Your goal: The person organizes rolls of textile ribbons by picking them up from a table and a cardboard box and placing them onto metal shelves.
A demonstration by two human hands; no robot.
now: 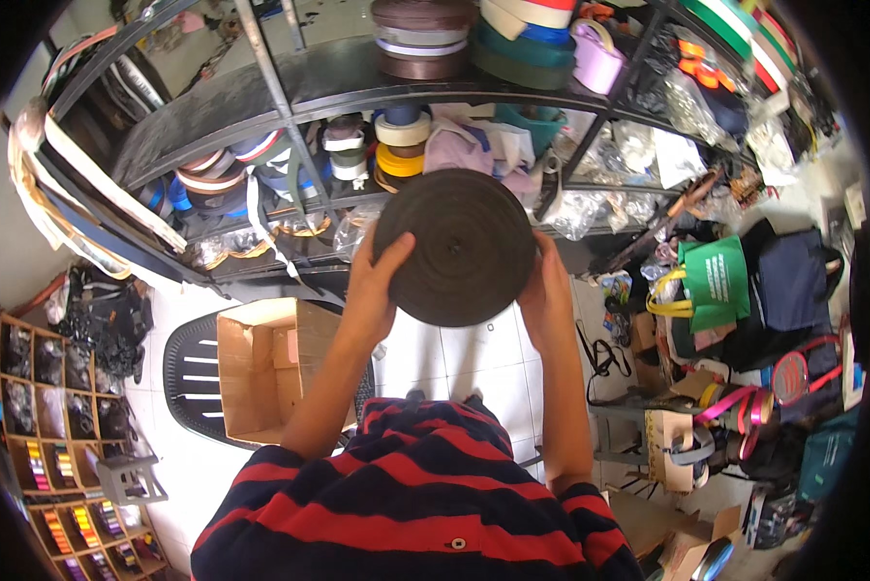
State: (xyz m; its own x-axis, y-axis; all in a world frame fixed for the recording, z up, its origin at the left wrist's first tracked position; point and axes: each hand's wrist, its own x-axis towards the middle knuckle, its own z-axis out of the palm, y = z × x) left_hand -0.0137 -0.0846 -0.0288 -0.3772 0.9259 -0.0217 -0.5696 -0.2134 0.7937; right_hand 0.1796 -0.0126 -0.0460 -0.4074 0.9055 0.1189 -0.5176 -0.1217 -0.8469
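Observation:
Between my two hands is a large black roll of webbing (457, 254), wound flat into a disc, its round face turned up toward me. My left hand (378, 283) grips its left edge, the thumb lying over the face. At the opposite edge my right hand (545, 290) is pressed against the rim, its fingers partly hidden behind the roll. Both arms reach forward, holding the roll in the air in front of the shelf rack (319, 85).
Rolls of strap in several colours stand on the rack, including a brown stack (423, 39). An open cardboard box (260, 373) rests on a black chair (185, 373) at left. To the right are a green bag (720, 281) and piled goods. Thread spools fill a wooden shelf (62, 489).

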